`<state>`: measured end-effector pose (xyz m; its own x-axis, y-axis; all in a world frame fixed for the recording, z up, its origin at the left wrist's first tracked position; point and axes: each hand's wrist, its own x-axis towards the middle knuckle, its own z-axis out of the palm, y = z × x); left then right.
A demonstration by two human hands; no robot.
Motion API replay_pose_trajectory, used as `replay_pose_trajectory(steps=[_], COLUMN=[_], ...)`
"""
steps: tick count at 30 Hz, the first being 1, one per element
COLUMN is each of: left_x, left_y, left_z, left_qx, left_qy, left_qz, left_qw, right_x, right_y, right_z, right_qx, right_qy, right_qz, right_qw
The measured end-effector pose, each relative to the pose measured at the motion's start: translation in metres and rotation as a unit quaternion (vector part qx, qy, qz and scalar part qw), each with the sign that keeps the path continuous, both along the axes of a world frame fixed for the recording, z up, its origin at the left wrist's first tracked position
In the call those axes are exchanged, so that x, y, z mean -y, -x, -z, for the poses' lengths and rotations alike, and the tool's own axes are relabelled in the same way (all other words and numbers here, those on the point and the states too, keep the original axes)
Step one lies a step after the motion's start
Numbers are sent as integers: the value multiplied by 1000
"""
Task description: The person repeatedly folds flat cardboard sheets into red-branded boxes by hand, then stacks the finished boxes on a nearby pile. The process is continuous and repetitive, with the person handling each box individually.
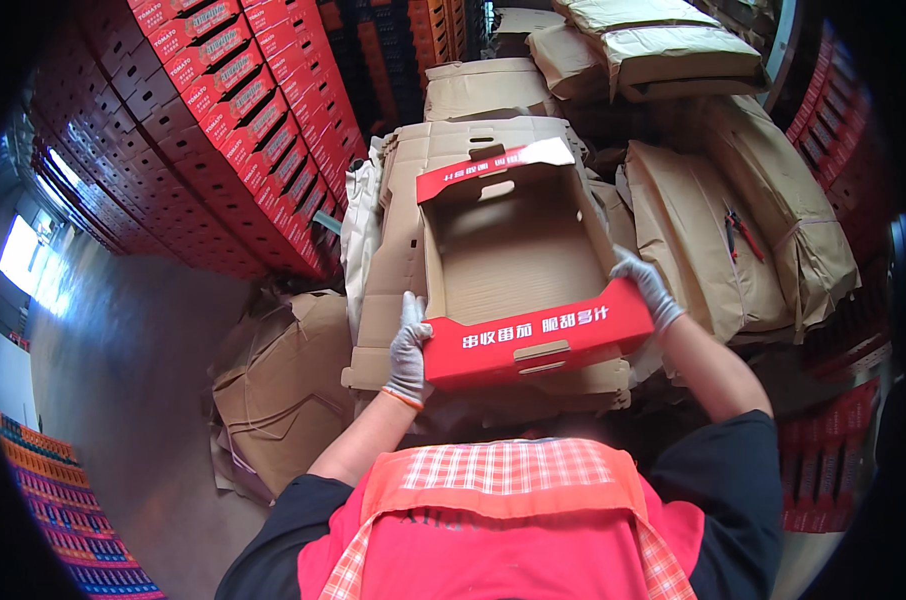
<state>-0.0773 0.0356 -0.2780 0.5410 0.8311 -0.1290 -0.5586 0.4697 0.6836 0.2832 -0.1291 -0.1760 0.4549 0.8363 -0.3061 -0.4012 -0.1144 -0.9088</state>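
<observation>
A red open-topped cardboard box [538, 345] with a plain brown inside lies in front of me, its near and far end walls standing up. My left hand [409, 352], in a pale glove, grips the near left corner, with the thumb at the red front wall. At the near right corner, my gloved right hand [651, 288] holds the box, fingers over the side wall's edge. Beneath the box is a stack of flat brown cardboard blanks [383, 290] with cut slots and tabs.
Tall stacks of red boxes [243, 110] rise at the left. Paper-wrapped bundles [693, 230] lie at the right, with red-handled pliers [743, 238] on one. Another wrapped bundle [283, 370] sits on the floor at left. Colourful stacked crates [63, 510] stand at the lower left.
</observation>
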Motion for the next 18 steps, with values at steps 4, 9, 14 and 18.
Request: replay_pose_trajectory(steps=[4,9,14,18], left_x=[42,83,99,94], left_y=[-32,-75,-47,-24], left_z=[-3,0,-66,-179], left_qx=[41,102,-124,-154], left_qy=[213,272,-196,-849], left_qz=[9,375,411,-116], left_qw=[976,880,882,491], right_x=[-16,-30,-51,-62], right_y=[13,109,137,107], right_z=[-134,-235,-199,-178], right_qx=[244,707,686,615], right_qy=[-30,-54,-193,-252], right_qz=[-109,-176,-183,54], right_qw=[963,683,678,746])
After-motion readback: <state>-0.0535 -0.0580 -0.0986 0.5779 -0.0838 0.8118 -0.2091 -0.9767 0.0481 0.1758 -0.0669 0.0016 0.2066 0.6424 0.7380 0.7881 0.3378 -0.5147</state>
